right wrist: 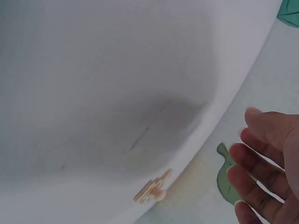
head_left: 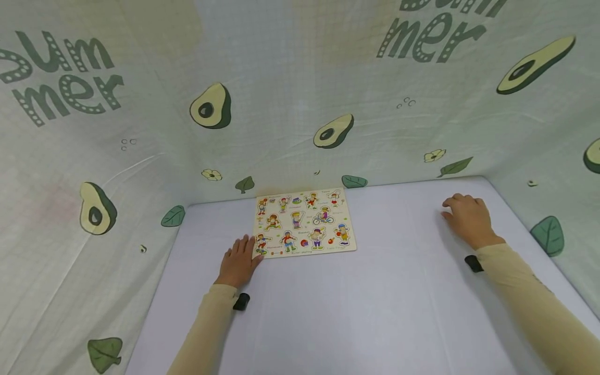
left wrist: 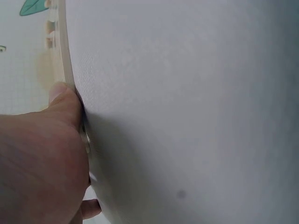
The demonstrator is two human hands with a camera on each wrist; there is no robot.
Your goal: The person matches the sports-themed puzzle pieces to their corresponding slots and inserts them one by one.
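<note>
A light wooden puzzle board (head_left: 305, 224) with colourful sports figures lies flat toward the back of the table in the head view. My left hand (head_left: 238, 262) rests at its lower left corner, fingers straight, thumb along the near edge. In the left wrist view the thumb (left wrist: 64, 100) touches the side of the board (left wrist: 65, 46). My right hand (head_left: 467, 221) hovers over the table's right side, apart from the board, fingers loosely bent and holding nothing. Below those fingers (right wrist: 261, 172), the right wrist view shows a small wooden piece (right wrist: 153, 188) with a round knob on the table.
The white table (head_left: 356, 312) meets a hanging cloth (head_left: 276, 94) printed with avocados, leaves and lettering at its back and sides. A black wrist strap piece (head_left: 241, 301) sits at the left cuff, another black piece (head_left: 474, 263) at the right cuff.
</note>
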